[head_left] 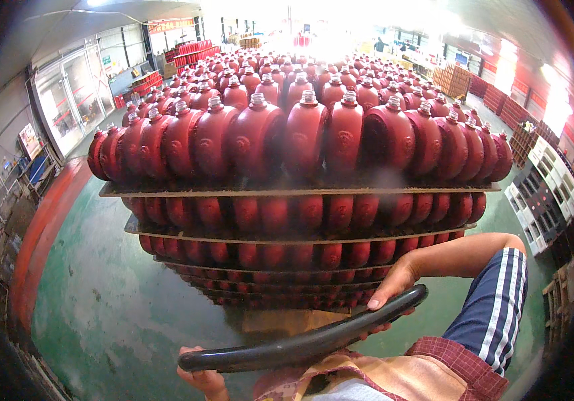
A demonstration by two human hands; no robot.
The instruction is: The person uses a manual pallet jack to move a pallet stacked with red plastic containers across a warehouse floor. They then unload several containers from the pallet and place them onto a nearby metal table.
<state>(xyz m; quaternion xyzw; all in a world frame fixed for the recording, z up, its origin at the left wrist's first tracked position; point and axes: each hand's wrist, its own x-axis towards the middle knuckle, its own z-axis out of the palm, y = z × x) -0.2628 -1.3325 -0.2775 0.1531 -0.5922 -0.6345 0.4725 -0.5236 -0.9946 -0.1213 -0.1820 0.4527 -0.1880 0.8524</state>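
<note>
A long black curved bar (300, 345) with rounded ends crosses the space in front of my body, its right end higher than its left. My left hand (203, 375) is closed around the bar near its left end, partly hidden behind it. Toward the other end, my right hand (391, 289) grips the bar with its thumb on top and its fingertips showing underneath. What the bar is part of, if anything, cannot be seen. Just beyond it rises a big stack of dark red round-bodied bottles (253, 137) with clear threaded necks, standing upright in several layers.
Thin boards (300, 192) separate the bottle layers, and the top board juts out toward me. Green floor (99, 294) surrounds the stack, with a red strip (46, 234) along the left. White and black crates (544, 194) stand at the right; stacked brown crates (452, 80) lie farther back.
</note>
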